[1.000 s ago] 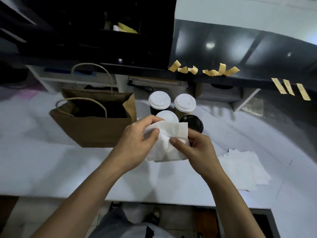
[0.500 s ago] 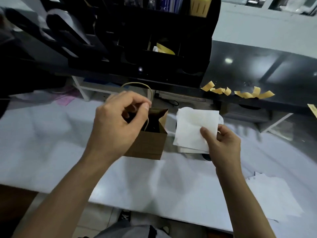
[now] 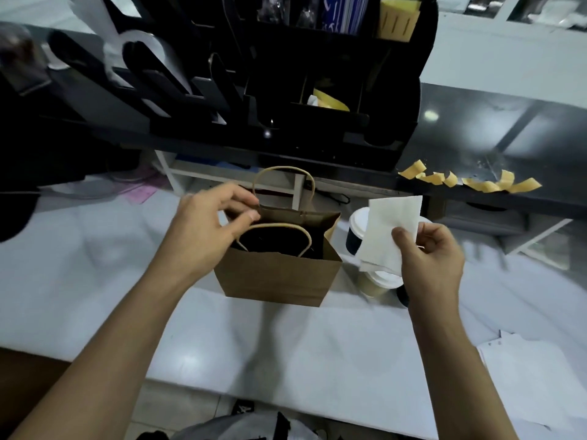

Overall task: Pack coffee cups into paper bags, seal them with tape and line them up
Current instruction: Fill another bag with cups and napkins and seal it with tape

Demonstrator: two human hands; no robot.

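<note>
My left hand pinched the near rim of the paper bag between thumb and fingers, just by the front handle, so that grip was closed on the bag's edge. My right hand held a folded white napkin upright, thumb pressed on its face and fingers curled behind it, above the coffee cups.

The risks, as I judged them: the bag stood free on the table and was steadied only by that light pinch, so a tug on the rim could have tipped it or folded the mouth shut just when something had to go in. The napkin hung close over the cups' lids, and a careless swing of my right hand towards the bag could have knocked a cup over. The limp napkin could also have caught on the rope handle instead of dropping inside.

The bag's mouth stood open, but its interior looked dark and I could not tell whether anything was in it. The cups stood just right of the bag, lids on, partly hidden behind napkin and hand; how many, I could not say. Strips of yellow tape hung ready from the dark shelf edge beyond them, well clear of the bag.
</note>
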